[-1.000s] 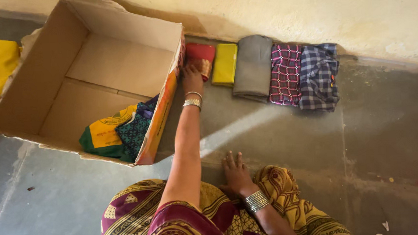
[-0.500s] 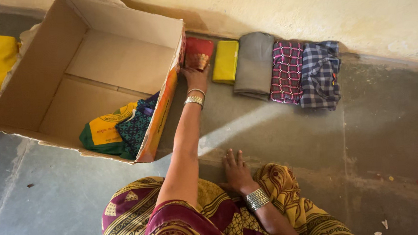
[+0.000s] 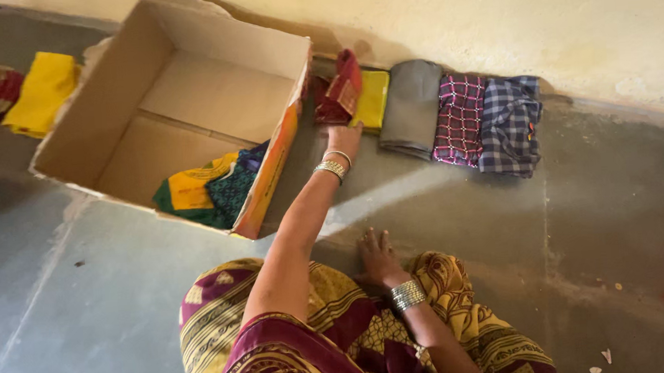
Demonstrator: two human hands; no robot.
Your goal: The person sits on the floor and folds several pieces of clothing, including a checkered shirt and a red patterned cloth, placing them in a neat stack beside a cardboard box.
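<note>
Lifting the red folded cloth point(image 3: 339, 94) beside the cardboard box point(image 3: 270, 179), our left hand point(image 3: 342, 136) pinches its lower edge. We should support it evenly, keeping folds intact. Our right hand point(image 3: 378, 256) rests spread on the floor.

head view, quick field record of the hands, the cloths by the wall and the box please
left hand: left hand holds the red folded cloth, lifted and tilted beside the cardboard box
right hand: right hand flat on the floor, holding nothing
row by wall: yellow cloth, grey cloth, red checked cloth, blue checked cloth
in box: green and yellow cloth, dark patterned cloth
</note>
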